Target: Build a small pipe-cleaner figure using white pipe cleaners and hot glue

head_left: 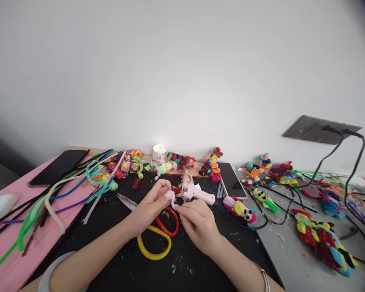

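Note:
A short, curled piece of pale lilac pipe cleaner is between my two hands. My left hand pinches it with thumb and fingertips. From the other side, my right hand has its fingers closed at the piece's lower end. Just beyond my hands lies a pale pink glue gun on its side. Below my left wrist, scissors with red and yellow handles lie on the black mat; part of them is hidden by my left hand and wrist.
Pipe cleaners are heaped at the left, near a dark phone. A paper cup and pipe-cleaner dolls stand along the wall. A second phone, more dolls and cables from a wall socket are at the right.

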`<control>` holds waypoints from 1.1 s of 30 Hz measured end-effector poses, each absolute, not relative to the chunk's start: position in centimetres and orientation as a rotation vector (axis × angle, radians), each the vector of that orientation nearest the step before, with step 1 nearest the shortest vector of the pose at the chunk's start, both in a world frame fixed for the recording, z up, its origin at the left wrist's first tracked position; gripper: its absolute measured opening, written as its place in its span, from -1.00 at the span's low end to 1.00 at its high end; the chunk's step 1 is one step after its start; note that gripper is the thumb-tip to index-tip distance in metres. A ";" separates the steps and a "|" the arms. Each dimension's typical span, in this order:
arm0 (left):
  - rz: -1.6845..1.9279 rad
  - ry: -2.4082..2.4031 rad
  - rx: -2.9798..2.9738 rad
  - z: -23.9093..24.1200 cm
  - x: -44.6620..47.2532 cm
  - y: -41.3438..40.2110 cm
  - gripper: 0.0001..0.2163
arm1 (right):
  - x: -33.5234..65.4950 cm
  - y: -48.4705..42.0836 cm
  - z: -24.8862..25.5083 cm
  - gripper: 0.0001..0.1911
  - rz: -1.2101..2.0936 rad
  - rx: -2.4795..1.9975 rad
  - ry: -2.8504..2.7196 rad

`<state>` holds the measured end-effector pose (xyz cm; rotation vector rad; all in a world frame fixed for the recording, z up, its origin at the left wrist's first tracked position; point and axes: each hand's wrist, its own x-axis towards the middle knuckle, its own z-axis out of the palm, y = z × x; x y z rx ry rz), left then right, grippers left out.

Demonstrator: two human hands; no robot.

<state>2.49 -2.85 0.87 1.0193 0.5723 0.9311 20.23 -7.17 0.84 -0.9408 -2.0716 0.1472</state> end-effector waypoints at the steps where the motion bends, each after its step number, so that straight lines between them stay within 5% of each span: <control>1: 0.930 0.568 1.019 0.8 2.5 -2.9 -0.88 | 20.2 -7.2 0.7 -0.75 0.138 -0.945 -2.086; 33: 0.810 0.620 1.347 1.8 2.7 -3.5 -0.90 | 20.0 -7.3 0.1 -0.76 0.147 -0.966 -2.197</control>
